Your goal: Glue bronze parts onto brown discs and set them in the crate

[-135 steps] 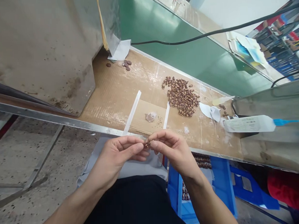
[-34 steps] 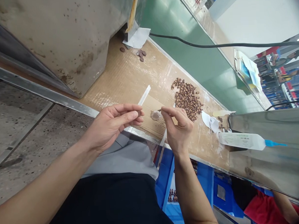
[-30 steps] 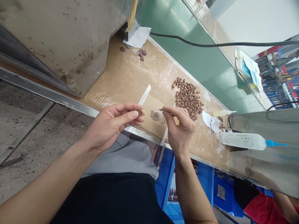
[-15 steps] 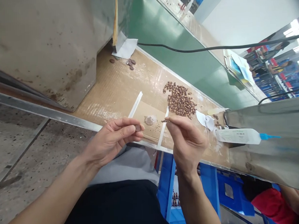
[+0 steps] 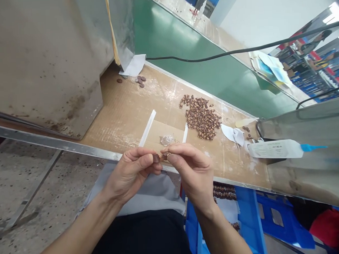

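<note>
My left hand [image 5: 139, 167] is closed, pinching a small brown disc [image 5: 156, 158] between thumb and forefinger. Close against it, my right hand [image 5: 191, 167] is closed in a pinch on a small brown-and-copper part [image 5: 165, 155]. The two pieces meet or nearly meet; fingertips hide the exact contact. Just beyond the fingers stands a small clear dish [image 5: 167, 140] on the cardboard. A heap of small brown-and-copper parts [image 5: 204, 118] lies farther off on the cardboard-covered bench [image 5: 124, 113].
Several brown discs [image 5: 140, 80] lie by white paper [image 5: 135, 65] at the far left. A white bottle with a blue nozzle [image 5: 276, 149] lies at right beside a crumpled white cloth [image 5: 233, 134]. Below the bench edge is a blue crate [image 5: 249, 213] holding rows of parts. A black cable [image 5: 192, 60] crosses behind.
My right hand has moved left from above the bench, bringing its small part up to the disc in my left hand. The view has shifted slightly.
</note>
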`<state>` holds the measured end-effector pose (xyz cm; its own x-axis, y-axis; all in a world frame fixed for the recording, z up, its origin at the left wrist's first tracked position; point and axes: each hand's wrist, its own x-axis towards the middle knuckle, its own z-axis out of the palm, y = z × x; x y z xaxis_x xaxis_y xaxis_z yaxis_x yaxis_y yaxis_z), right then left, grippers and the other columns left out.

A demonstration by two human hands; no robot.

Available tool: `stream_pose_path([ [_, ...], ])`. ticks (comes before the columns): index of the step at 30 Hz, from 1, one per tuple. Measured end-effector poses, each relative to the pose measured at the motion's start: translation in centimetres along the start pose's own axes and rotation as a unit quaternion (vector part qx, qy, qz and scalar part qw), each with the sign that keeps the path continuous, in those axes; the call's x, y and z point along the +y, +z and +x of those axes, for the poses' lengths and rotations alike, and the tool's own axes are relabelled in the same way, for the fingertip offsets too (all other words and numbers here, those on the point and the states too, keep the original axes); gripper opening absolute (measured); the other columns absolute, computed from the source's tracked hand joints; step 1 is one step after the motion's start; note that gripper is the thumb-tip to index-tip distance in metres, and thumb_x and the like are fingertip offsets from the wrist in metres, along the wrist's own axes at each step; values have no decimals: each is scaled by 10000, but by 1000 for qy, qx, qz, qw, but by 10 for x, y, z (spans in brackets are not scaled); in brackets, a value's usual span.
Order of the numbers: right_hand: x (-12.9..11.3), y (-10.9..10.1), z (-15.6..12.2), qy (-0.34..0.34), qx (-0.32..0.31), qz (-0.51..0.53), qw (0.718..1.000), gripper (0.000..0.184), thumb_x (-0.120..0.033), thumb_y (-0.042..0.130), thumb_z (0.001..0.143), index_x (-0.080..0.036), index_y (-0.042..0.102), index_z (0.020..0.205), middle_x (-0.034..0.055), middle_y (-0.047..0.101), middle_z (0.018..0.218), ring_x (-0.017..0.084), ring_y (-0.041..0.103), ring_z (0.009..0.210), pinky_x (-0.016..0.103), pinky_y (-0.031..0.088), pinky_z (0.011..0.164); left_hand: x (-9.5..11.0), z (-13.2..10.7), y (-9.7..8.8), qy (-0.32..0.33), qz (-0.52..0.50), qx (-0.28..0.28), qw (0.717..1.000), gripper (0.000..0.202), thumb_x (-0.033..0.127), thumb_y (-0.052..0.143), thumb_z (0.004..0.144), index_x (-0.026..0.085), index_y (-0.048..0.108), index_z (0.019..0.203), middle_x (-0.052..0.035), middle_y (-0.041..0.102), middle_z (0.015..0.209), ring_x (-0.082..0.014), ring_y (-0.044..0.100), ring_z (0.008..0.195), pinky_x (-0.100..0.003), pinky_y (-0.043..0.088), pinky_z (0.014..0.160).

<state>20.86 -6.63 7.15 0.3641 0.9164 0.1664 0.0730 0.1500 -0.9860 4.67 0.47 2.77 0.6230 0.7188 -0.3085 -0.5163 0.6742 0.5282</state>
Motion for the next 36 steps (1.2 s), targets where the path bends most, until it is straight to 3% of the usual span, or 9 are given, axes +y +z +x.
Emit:
stream_pose_path([
  [18,-1,0,-1,-15,-7,-32,999,154,-178,853,1026,-299,892,1112,41,866,1083,245,842,1021,397,721,913,0,-2,3,1,0,26,1000,245,336,1113,726,239,925,850,-43,884,814,-143,823,646,-182,695,678],
  [28,-2,1,-5,-120,16,-109,987,304,-72,840,1009,-340,903,1139,12,895,1136,245,865,1061,401,726,978,6,-10,16,6,15,53,998,260,351,1118,717,248,928,860,-34,885,808,-140,835,666,-159,688,686],
  [36,2,-3,-5,-134,16,-131,982,303,-82,840,1007,-350,902,1135,9,898,1124,257,877,1027,418,755,932,7,-14,17,-12,42,77,996,247,327,1103,743,227,929,888,-54,893,843,-160,846,695,-185,702,705],
])
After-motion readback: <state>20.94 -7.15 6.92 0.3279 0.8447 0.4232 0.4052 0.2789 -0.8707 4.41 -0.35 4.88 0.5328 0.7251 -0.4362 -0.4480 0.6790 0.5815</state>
